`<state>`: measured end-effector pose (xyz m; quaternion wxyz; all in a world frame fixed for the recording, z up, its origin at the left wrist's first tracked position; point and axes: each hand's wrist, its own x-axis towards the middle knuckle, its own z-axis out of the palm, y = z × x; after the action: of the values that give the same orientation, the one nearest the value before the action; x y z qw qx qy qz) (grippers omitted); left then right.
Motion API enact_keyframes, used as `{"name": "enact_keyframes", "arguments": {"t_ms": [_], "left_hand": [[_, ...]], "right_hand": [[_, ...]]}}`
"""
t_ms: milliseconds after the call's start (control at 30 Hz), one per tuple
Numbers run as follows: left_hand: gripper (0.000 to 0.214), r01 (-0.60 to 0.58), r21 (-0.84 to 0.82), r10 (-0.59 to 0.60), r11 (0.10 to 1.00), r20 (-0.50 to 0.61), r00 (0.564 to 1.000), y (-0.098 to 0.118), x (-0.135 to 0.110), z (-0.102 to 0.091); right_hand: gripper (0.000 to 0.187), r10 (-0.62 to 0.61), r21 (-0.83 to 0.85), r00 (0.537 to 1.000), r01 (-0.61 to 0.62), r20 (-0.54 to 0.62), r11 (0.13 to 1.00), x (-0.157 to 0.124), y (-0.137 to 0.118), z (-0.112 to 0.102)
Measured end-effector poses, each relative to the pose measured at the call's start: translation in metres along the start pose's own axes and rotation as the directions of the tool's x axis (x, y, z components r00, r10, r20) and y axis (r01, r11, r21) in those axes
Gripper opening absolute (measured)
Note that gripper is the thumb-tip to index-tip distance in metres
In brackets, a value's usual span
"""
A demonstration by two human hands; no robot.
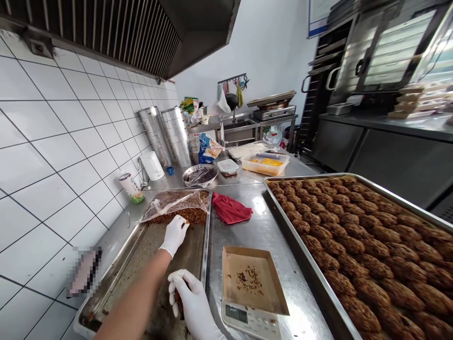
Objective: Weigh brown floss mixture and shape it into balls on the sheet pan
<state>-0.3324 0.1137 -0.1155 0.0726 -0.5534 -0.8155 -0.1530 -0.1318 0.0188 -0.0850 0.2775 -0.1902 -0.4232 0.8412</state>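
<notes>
My left hand [174, 234], in a white glove, reaches into a metal tray [207, 245]. Its fingers are curled at the near edge of a brown crumbly mixture [198, 215]; what lies between the fingertips is hidden. Clear plastic film [173, 204] covers the far part of that mixture. Over the tray's right rim, nearer to me, my gloved right hand [193, 302] is closed around a dark brown crumbly lump [180, 304], mostly hidden by the fingers. To its right, a cardboard tray [235, 264] with brown crumbs rests on a digital scale [249, 323].
A large tray [293, 250] of brown crumbly oblong rolls [354, 245] fills the right side. A red cloth [231, 208] lies beside the left tray. Farther back are a film-covered bowl [201, 174], a lidded container [228, 166] and a plastic box [265, 164]. A tiled wall borders the left.
</notes>
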Motion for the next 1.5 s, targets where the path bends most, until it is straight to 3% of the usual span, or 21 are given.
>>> {"name": "enact_keyframes", "arguments": {"t_ms": [233, 467, 800, 1133, 1233, 1333, 1400, 1500], "left_hand": [[0.029, 0.057, 0.064, -0.061, 0.996, 0.062, 0.996, 0.000, 0.021, 0.003], [0.030, 0.124, 0.146, -0.137, 0.981, 0.080, 0.987, -0.010, 0.028, -0.010], [0.034, -0.016, 0.093, 0.018, 0.995, -0.021, 1.000, 0.015, 0.022, -0.006], [0.028, -0.051, 0.041, 0.048, 0.998, 0.071, 0.996, 0.031, 0.008, -0.003], [0.023, -0.094, -0.024, 0.096, 0.995, 0.149, 0.984, 0.035, -0.008, -0.014], [0.019, -0.096, -0.101, 0.115, 0.990, 0.205, 0.972, 0.030, -0.027, -0.039], [0.017, -0.059, -0.138, 0.084, 0.989, 0.184, 0.979, 0.026, -0.041, -0.064], [0.018, -0.003, -0.163, 0.011, 0.987, 0.052, 0.999, 0.031, -0.069, -0.103]], "right_hand": [[0.018, -0.005, -0.004, 1.000, 0.005, 0.001, 1.000, -0.001, 0.000, -0.001], [0.016, 0.019, 0.031, 1.000, -0.018, -0.011, 0.999, 0.001, 0.006, -0.003], [0.015, 0.008, 0.027, 1.000, -0.008, 0.007, 1.000, 0.000, 0.006, -0.004], [0.021, -0.006, 0.087, 1.000, 0.007, -0.012, 0.996, -0.003, 0.002, -0.001], [0.024, 0.008, 0.206, 0.999, 0.002, -0.051, 0.979, -0.002, 0.002, -0.001], [0.031, 0.013, 0.327, 0.996, 0.017, -0.089, 0.945, 0.004, -0.003, -0.005], [0.041, 0.044, 0.435, 0.992, 0.011, -0.117, 0.901, 0.011, -0.009, -0.009], [0.050, 0.160, 0.642, 0.982, -0.058, -0.101, 0.764, 0.021, -0.020, -0.012]]}}
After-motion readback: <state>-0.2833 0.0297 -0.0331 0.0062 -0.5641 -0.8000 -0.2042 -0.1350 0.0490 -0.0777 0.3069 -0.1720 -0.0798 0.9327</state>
